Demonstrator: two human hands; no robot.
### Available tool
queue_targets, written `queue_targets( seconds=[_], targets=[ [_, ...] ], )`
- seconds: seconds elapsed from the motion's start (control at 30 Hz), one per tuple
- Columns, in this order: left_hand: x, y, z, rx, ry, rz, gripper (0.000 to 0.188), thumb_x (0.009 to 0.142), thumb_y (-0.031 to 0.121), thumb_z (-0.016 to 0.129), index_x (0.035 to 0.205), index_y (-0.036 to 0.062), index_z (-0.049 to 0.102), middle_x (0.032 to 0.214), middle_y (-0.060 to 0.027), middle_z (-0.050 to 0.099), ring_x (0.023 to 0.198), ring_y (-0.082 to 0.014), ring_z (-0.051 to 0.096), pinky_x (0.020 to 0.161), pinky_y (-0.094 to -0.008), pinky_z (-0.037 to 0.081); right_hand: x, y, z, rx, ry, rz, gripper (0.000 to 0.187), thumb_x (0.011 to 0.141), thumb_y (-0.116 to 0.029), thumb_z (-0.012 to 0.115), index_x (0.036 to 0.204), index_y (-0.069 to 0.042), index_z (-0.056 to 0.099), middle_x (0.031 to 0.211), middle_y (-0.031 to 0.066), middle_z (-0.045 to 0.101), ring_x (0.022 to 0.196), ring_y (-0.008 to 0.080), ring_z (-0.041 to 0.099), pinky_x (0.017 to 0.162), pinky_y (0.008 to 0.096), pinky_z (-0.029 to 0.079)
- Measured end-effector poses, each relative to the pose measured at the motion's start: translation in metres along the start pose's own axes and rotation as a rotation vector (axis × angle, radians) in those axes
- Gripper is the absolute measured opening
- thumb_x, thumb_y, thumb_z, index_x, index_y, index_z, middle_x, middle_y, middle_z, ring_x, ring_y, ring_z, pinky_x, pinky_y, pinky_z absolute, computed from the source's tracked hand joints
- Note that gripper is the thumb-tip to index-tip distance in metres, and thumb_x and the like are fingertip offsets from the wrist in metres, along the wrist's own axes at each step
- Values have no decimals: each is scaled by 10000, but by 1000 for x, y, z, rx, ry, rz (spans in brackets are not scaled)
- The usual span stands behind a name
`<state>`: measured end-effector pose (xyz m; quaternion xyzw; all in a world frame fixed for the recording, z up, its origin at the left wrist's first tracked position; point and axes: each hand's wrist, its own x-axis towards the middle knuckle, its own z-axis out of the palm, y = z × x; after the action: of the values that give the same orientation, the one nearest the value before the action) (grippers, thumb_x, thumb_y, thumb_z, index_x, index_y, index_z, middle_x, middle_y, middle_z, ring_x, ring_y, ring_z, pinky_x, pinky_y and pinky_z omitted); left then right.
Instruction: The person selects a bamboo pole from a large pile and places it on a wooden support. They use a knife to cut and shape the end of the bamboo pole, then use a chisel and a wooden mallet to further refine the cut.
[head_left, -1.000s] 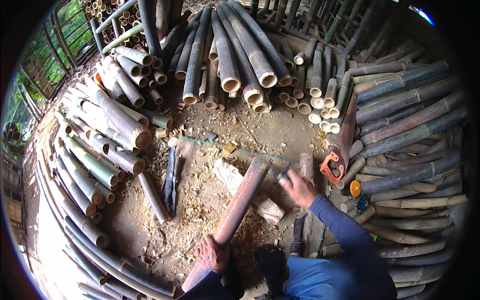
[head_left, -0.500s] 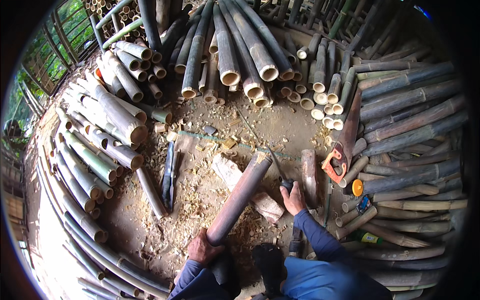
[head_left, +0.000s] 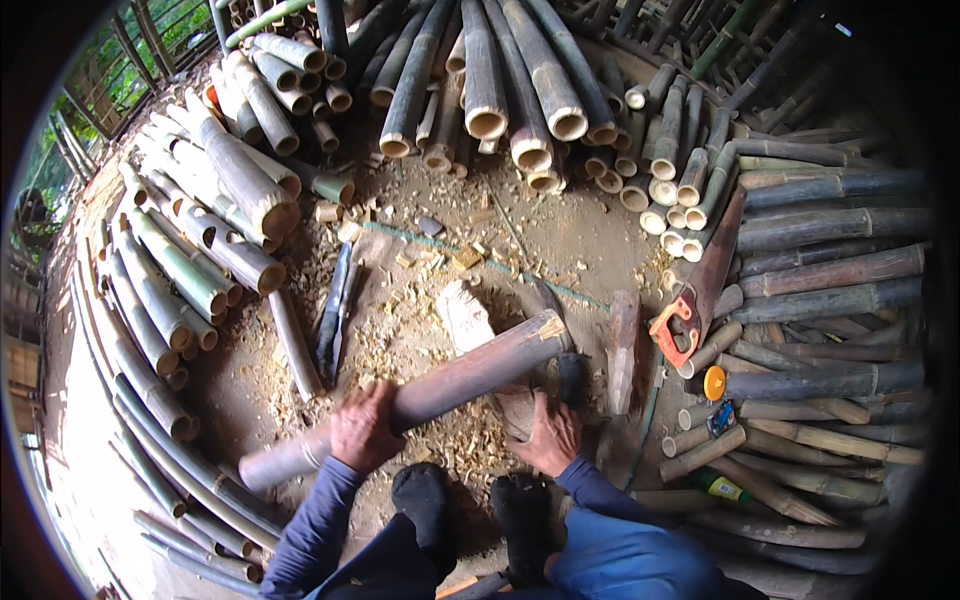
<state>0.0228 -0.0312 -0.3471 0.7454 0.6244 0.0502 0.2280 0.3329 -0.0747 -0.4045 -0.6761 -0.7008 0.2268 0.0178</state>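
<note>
My left hand (head_left: 365,428) is wrapped round a thick brown bamboo pole (head_left: 470,372), which lies slantwise, its far right end freshly cut and pale. Beneath the pole a pale wooden block (head_left: 464,318) lies on the ground, its middle hidden by the pole. My right hand (head_left: 550,435) grips the near end of this block, the fingers partly hidden. Just beyond that hand rests a knife with a black handle (head_left: 572,380); its dark blade shows past the pole's end, and no hand holds it.
Wood shavings cover the ground round my feet. A saw with an orange handle (head_left: 675,328) leans on bamboo poles at right. A short wooden post (head_left: 623,350) lies nearby. Dark sheathed tools (head_left: 335,315) lie at left. Bamboo stacks (head_left: 530,90) surround the spot.
My right hand has let go of the knife and taken the wooden block, whose near end has shifted left. My left hand has tilted the bamboo pole flatter and slid its grip along it.
</note>
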Motion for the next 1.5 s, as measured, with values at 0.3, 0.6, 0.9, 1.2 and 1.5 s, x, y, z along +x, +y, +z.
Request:
queue_targets(
  seconds=[0.3, 0.6, 0.9, 1.2, 1.5],
  targets=[
    [-9, -85, -12, 148, 43, 99, 453, 607, 38, 692, 1046, 123, 621, 958, -85, 617, 988, -315, 618, 915, -435, 442, -49, -14, 45, 197, 19, 3, 893, 703, -487, 817, 1275, 76, 424, 965, 311, 630, 877, 459, 619, 812, 527, 484],
    [-19, -58, -9, 175, 6, 72, 861, 510, 159, 815, 1314, 126, 510, 1294, -153, 512, 1288, -374, 453, 1085, -480, 362, -33, -15, -13, 336, -283, 155, 446, 964, -455, 609, 1133, -46, 553, 919, 226, 683, 849, 412, 671, 718, 494, 506],
    [52, 4, 26, 87, -510, 99, 741, 551, 313, 828, 1190, 72, 542, 1079, -117, 612, 1090, -313, 590, 970, -453, 443, 60, 69, -15, 23, 219, 235, 470, 901, -285, 696, 1201, -20, 449, 1083, 256, 572, 990, 443, 593, 842, 538, 482],
    [35, -7, 26, 105, -165, 203, 683, 532, 355, 869, 1080, 75, 574, 1009, -113, 628, 1040, -311, 613, 914, -446, 464, -18, 19, -39, 1002, -123, 86, 334, 1017, -254, 611, 1195, 11, 514, 853, 107, 608, 649, 159, 635, 584, 315, 505],
    [48, -11, 23, 83, -356, 151, 437, 586, 327, 797, 893, 78, 611, 830, -146, 684, 792, -360, 697, 726, -487, 545, -24, -20, -51, 366, 91, -148, 443, 937, -211, 683, 1274, 8, 497, 996, 253, 635, 881, 443, 665, 706, 464, 547]
  ],
)
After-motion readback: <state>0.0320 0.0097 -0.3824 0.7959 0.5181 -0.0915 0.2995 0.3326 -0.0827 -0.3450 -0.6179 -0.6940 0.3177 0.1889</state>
